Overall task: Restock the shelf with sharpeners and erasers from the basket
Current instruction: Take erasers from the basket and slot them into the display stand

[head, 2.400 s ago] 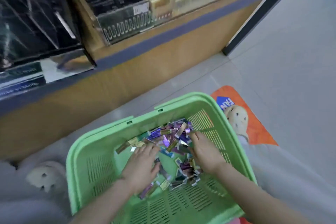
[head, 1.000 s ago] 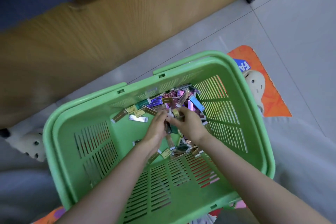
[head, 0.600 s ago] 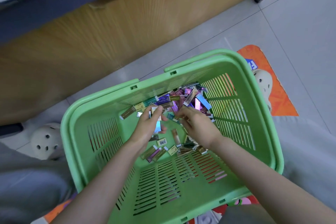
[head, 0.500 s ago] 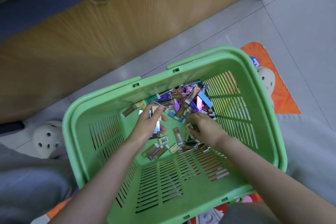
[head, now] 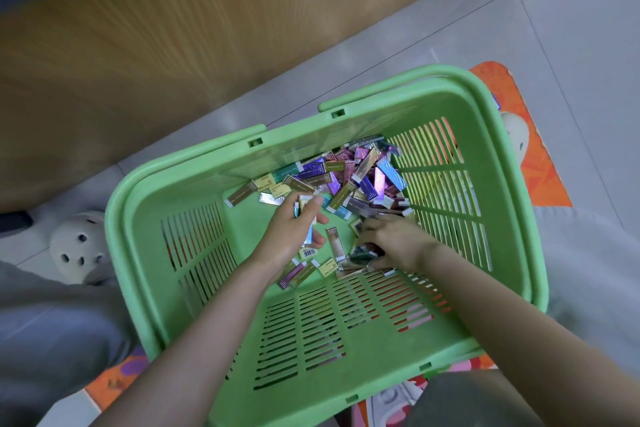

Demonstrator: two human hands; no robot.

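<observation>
A green plastic basket (head: 194, 253) stands on the floor between my knees. A heap of small shiny wrapped erasers (head: 349, 177), purple, blue, gold and pink, lies in its far right corner, with a few loose ones (head: 334, 241) on the basket floor. My left hand (head: 294, 236) holds a small stack of erasers upright between thumb and fingers. My right hand (head: 391, 243) is down on the basket floor, its fingers curled over several erasers at the heap's near edge.
The wooden base of the shelf unit (head: 173, 45) runs across the top. Grey floor tiles (head: 571, 62) lie beyond the basket, with an orange mat (head: 540, 163) at the right. My white perforated clogs (head: 78, 250) show at both sides of the basket.
My head has tipped down from the shelf to the basket. My left hand has taken up a stack of erasers. My right hand has slid toward me and gathers more from the basket floor.
</observation>
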